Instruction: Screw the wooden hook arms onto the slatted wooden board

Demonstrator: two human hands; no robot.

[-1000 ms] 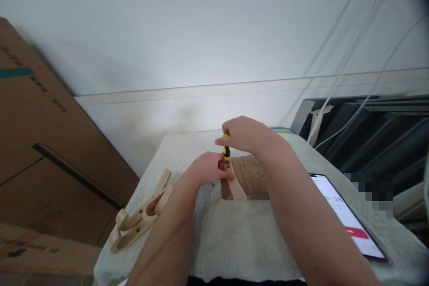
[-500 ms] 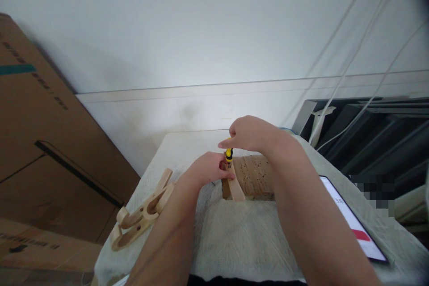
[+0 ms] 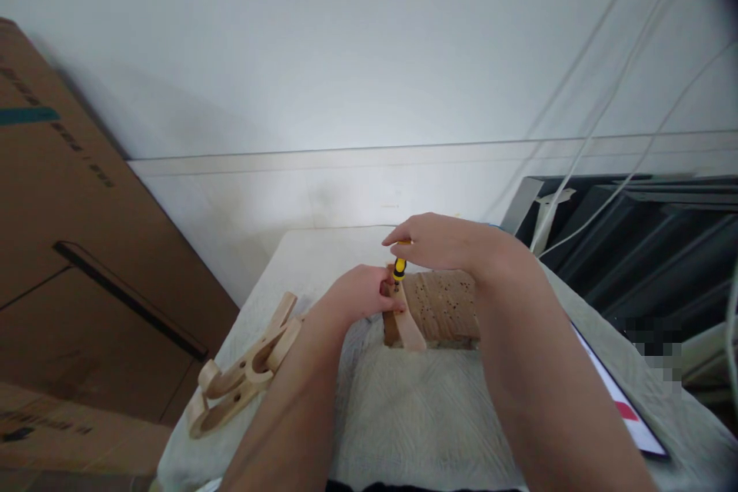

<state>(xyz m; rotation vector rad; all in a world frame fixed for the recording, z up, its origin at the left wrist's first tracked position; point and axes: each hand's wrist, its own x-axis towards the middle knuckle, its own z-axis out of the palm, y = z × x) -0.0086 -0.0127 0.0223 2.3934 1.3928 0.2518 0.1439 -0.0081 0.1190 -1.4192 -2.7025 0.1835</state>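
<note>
Head view: left hand point(image 3: 366, 292) clamps wooden strip point(image 3: 410, 330) on block point(image 3: 443, 307) toward far edge of counter point(image 3: 415, 407); right hand point(image 3: 432, 238), fingers extended, touches screwdriver point(image 3: 399, 269), grip unclear.

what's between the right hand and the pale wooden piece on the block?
Head view: a yellow-black screwdriver, roughly upright, top at the right hand, lower end at the pale wooden piece.

I saw a pale, smudged wall point(image 3: 346, 54) beyond the far edge of the cloth-covered tabletop point(image 3: 427, 415), brown cardboard point(image 3: 115, 307) past the left edge, dark panels point(image 3: 680, 246) and white cables point(image 3: 589, 137) past the right.
</note>
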